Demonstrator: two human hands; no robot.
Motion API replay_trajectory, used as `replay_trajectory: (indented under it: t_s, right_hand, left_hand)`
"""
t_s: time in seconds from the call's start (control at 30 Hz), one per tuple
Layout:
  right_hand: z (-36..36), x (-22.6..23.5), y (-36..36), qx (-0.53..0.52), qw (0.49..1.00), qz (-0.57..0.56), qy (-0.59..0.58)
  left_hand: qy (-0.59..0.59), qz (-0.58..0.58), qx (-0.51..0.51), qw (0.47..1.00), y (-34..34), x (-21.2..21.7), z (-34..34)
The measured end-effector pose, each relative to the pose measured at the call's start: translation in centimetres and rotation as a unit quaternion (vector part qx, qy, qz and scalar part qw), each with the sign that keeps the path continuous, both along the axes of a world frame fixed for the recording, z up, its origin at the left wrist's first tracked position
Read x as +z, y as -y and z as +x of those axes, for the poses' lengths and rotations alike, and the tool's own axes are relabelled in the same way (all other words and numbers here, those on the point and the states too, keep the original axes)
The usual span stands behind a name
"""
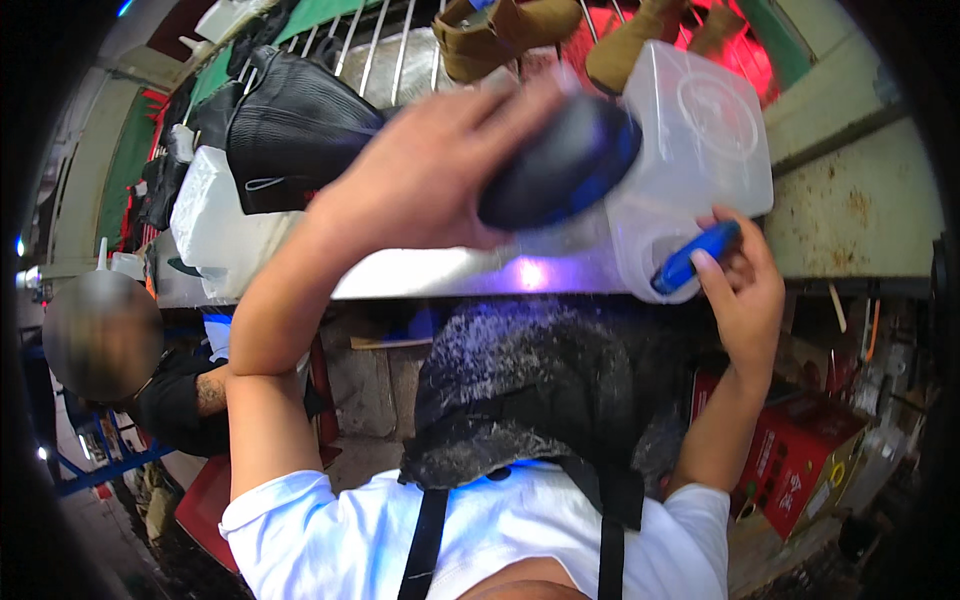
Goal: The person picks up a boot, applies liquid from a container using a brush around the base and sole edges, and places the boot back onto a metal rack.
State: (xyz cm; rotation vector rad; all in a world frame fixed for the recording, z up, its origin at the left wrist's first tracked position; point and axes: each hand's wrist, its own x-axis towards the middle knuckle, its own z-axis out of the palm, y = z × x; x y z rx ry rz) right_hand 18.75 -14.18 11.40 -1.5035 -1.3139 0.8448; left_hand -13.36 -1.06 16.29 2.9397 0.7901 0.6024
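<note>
A black leather boot (300, 125) lies across the bench, its shaft to the left and its rounded toe to the right. My left hand (430, 165) is closed around the foot part, slightly smeared by motion. On the right, my right hand (748, 285) grips a blue oblong tool (698, 258) between thumb and fingers. The tool's lower end is at the round opening of a translucent plastic jug (690, 140), which stands on the bench to the right of the boot toe. What the tool's tip touches cannot be made out.
Several tan shoes (500, 35) rest on a metal rack (370, 50) at the back. A white translucent container (205, 215) is at the left. The metal bench edge (420, 275) runs before me. A person (165, 400) is at the lower left; a red carton (800, 460) sits at the lower right.
</note>
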Motion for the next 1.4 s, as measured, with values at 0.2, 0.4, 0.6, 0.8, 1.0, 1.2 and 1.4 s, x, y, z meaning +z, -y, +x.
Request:
replay_trajectory:
  t_s: [0.2, 0.4, 0.6, 0.8, 1.0, 1.2, 1.4]
  right_hand:
    - [0.9, 2.2, 0.2, 0.151, 0.987, -0.037, 0.047]
    - [0.4, 1.1, 1.5, -0.018, 0.998, -0.055, -0.028]
    - [-2.2, 0.5, 2.2, -0.171, 0.983, -0.046, 0.041]
    - [-1.0, -0.3, 1.7, -0.129, 0.986, -0.083, -0.066]
    - [0.8, 0.1, 1.3, 0.048, 0.993, -0.110, -0.004]
    - [-1.1, 0.6, 1.1, -0.119, 0.990, -0.063, 0.039]
    - [-3.2, -0.5, 0.2, -0.076, 0.976, 0.041, 0.200]
  left_hand:
    - [0.273, -0.172, 0.017, 0.946, -1.1, 0.1, -2.0]
    - [0.390, -0.220, -0.015, 0.894, 0.4, -4.0, 0.4]
    - [0.268, -0.213, 0.012, 0.939, 0.5, -5.2, -0.3]
    - [0.291, -0.189, -0.008, 0.938, 0.3, -5.3, -1.0]
    - [0.256, -0.171, -0.014, 0.951, -0.6, -6.1, -2.8]
    - [0.290, -0.195, -0.041, 0.936, -0.8, -8.3, -5.0]
    - [0.370, -0.232, -0.023, 0.899, -0.7, -9.0, -4.4]
